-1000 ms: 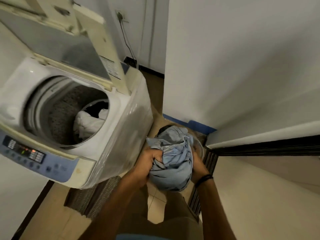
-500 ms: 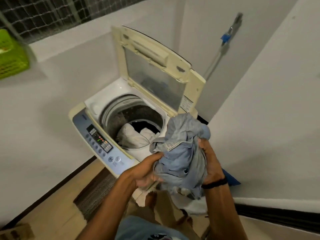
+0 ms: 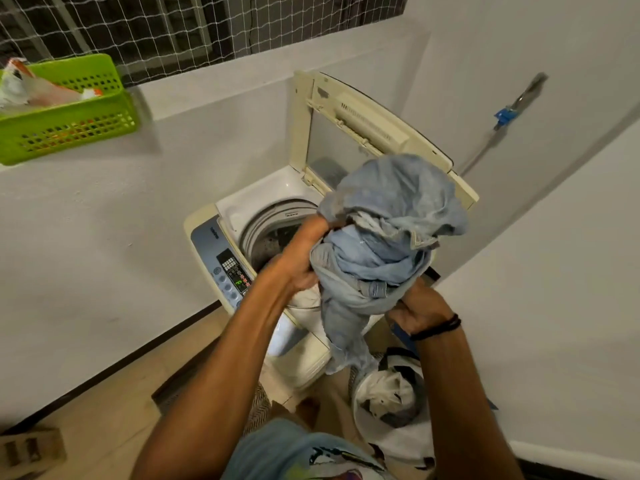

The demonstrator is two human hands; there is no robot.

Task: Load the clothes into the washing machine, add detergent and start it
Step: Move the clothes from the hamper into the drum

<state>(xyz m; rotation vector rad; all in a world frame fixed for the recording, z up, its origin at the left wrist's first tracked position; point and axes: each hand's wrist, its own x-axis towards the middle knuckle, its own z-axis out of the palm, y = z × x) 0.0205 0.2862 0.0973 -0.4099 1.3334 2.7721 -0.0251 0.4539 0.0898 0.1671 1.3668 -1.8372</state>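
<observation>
A top-loading washing machine (image 3: 207, 230) stands against the wall with its lid (image 3: 346, 133) raised and its control panel (image 3: 230, 268) lit. I hold a bundle of light blue denim clothes (image 3: 384, 237) over the front right of the drum opening (image 3: 266, 233). My left hand (image 3: 301, 268) grips the bundle's left side. My right hand (image 3: 419, 311) grips its lower right part. A leg of the denim hangs down past the machine's front. The bundle hides most of the drum.
A white laundry bucket (image 3: 388, 424) with more clothes stands on the floor at my right. A green plastic basket (image 3: 65, 112) sits on the ledge at the upper left. A striped mat (image 3: 256, 407) lies before the machine. White walls close in on both sides.
The denim bundle came up from the bucket and now sits higher, over the drum opening. My view swung up and left toward the machine.
</observation>
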